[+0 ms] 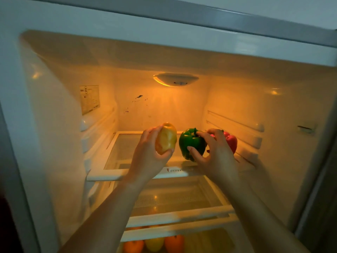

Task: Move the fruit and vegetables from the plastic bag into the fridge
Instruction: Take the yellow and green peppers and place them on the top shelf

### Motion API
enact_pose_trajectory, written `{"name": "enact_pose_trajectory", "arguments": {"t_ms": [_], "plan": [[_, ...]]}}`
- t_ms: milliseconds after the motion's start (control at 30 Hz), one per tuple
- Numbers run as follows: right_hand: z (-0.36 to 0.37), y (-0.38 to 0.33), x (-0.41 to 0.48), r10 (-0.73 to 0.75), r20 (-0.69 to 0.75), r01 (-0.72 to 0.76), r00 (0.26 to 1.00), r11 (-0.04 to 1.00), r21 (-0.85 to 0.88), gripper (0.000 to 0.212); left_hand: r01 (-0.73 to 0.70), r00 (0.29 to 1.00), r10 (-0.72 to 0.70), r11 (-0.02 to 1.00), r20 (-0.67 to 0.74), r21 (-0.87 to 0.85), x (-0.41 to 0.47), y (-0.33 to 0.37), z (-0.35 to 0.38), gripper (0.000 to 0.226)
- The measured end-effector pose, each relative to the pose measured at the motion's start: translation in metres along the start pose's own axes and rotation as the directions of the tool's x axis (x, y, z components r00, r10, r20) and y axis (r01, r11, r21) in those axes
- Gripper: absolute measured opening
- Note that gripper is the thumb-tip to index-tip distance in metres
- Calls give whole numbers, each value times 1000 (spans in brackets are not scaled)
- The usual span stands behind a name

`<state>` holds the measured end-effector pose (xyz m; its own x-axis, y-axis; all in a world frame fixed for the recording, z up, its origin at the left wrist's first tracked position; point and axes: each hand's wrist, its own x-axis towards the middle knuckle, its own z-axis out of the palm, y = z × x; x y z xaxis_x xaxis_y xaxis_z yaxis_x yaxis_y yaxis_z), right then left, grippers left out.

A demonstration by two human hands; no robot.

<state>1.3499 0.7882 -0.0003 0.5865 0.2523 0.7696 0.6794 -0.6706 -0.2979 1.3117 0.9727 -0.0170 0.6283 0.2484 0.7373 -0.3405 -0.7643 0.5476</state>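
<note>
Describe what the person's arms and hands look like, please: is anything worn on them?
The left hand and the right hand are bare: no gloves, no rings that I can see. The left forearm and the right forearm are bare too, with no sleeve, watch or bracelet in view.

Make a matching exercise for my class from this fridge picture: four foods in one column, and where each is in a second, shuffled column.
Column one:
1. yellow pepper
2. green pepper
3. red pepper
4. orange fruit

Column two:
A. in the lowest compartment
B. held in the left hand
C. partly hidden behind the right hand
D. gripped by the right hand

Pairs: 1-B, 2-D, 3-C, 4-A
</note>
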Motion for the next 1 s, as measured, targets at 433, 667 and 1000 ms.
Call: {"name": "enact_pose_trajectory", "arguments": {"t_ms": [433, 667, 1000], "plan": [[-12, 0, 19, -67, 180, 94, 981, 984, -149, 62, 57, 996, -57, 998, 75, -1, 3, -4, 0, 75], [-5, 4, 43, -25, 166, 58, 986, 978, -199, 58, 45, 995, -45, 999, 85, 1, 1, -2, -1, 75], [0, 13, 49, -1, 258, 61, 966, 973, -221, 66, 45, 991, -38, 997, 125, -55, 3, 1, -3, 73]]}}
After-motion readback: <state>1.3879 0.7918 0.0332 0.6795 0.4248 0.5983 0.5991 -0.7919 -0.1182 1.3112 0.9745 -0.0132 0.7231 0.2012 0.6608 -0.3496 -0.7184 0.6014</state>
